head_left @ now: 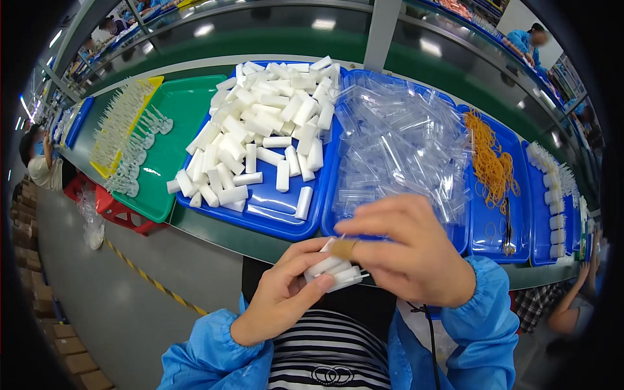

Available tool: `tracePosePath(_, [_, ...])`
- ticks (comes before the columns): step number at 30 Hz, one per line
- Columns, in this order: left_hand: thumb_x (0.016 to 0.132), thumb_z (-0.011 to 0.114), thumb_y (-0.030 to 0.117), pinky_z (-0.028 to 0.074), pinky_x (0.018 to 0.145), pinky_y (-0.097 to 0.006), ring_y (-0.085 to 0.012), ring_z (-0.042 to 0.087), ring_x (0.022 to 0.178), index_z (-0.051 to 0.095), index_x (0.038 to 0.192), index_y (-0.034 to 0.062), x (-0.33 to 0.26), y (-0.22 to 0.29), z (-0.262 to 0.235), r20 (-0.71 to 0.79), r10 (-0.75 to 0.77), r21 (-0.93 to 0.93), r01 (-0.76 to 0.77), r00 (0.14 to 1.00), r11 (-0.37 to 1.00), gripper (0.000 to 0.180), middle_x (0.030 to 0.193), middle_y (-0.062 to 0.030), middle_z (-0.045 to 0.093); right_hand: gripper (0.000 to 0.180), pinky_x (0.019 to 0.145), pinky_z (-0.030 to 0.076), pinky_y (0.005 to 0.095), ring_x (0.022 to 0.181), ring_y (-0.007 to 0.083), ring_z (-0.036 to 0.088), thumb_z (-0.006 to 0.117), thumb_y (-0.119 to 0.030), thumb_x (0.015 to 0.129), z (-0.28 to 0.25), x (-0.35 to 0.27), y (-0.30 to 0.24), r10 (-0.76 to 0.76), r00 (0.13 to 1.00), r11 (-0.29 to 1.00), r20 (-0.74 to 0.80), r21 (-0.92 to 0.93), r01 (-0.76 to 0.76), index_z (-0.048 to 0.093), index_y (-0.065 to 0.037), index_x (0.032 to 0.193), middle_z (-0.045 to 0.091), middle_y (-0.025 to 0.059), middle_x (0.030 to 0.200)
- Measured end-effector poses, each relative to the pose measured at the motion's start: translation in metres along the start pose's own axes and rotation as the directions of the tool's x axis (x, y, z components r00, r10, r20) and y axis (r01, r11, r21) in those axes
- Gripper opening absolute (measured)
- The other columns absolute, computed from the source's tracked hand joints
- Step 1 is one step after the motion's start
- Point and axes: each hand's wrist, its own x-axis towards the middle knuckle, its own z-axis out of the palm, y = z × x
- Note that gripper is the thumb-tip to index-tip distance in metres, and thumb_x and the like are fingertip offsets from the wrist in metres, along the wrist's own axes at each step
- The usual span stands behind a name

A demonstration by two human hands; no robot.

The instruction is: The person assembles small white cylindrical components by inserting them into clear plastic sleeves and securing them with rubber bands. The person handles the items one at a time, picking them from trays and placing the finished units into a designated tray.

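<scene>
Both hands meet close to chest: left hand [283, 296] pinches bundle of white sticks [335, 270], long axis pointing right twd. right hand [406, 250], whose fingers press its top end, below blue tray [276, 214].

**Bright overhead light, heavy fisheye bend**

Even ceiling light fills the scene; white glare patches sit on the dark conveyor belt [273, 32] and blue tray [276, 201]. Shadows are soft. Straight edges bow near the black-vignetted rim, where far figures blur.
</scene>
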Motion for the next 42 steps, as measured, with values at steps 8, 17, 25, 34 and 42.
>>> tracePosePath(8, [0.097,0.062,0.002,0.047,0.102,-0.032,-0.0191,0.053,0.123,0.057,0.130,-0.0049,-0.001,0.002,-0.009,0.175,-0.166,-0.170,0.196,0.970,0.966,0.034,0.140,-0.0131,0.047,0.031,0.082,0.045,0.0348,0.092,0.0211,0.060,0.064,-0.010,0.081,-0.002,0.003,0.000,-0.120,0.973,0.987,0.195,0.125,0.096,0.069,-0.014,0.112,0.064,0.0008,0.099])
tracePosePath(17, [0.092,0.065,-0.003,0.045,0.104,-0.035,-0.0217,0.050,0.128,0.055,0.131,-0.0056,-0.002,0.002,0.001,0.142,-0.050,0.236,0.015,0.989,0.972,0.041,0.141,-0.0140,0.045,0.020,0.070,0.046,0.0355,0.081,0.0228,0.060,0.076,-0.009,0.079,0.012,0.004,0.010,-0.100,0.992,0.977,0.079,0.196,0.083,0.072,-0.007,0.098,0.066,0.0032,0.091])
tracePosePath(25, [0.093,0.068,0.006,0.050,0.093,-0.030,-0.0190,0.057,0.117,0.060,0.125,-0.0044,-0.004,-0.011,0.006,0.083,0.022,0.122,-0.032,0.996,0.992,0.035,0.136,-0.0137,0.051,0.019,0.070,0.046,0.0355,0.083,0.0239,0.058,0.074,-0.010,0.076,0.016,-0.002,-0.001,-0.034,0.996,0.971,0.081,0.240,0.014,0.068,-0.008,0.095,0.062,0.0035,0.090])
tracePosePath(34, [0.094,0.065,0.002,0.050,0.099,-0.033,-0.0212,0.055,0.123,0.056,0.132,-0.0041,-0.003,-0.010,0.002,0.132,-0.008,0.020,0.006,0.991,1.000,0.040,0.141,-0.0135,0.048,0.035,0.076,0.050,0.0368,0.088,0.0253,0.063,0.075,-0.001,0.072,0.013,-0.007,-0.009,-0.027,0.987,0.961,0.158,0.276,-0.017,0.069,-0.006,0.106,0.068,0.0053,0.110])
tracePosePath(42, [0.090,0.069,0.001,0.047,0.101,-0.035,-0.0258,0.056,0.124,0.067,0.122,-0.0020,-0.010,-0.009,-0.008,-0.058,0.186,0.269,-0.164,0.981,0.949,0.033,0.139,-0.0186,0.052,0.021,0.076,0.046,0.0394,0.086,0.0274,0.061,0.073,-0.005,0.079,-0.010,-0.011,0.016,0.173,0.973,0.977,-0.152,-0.103,-0.189,0.067,-0.005,0.100,0.067,0.0083,0.097])
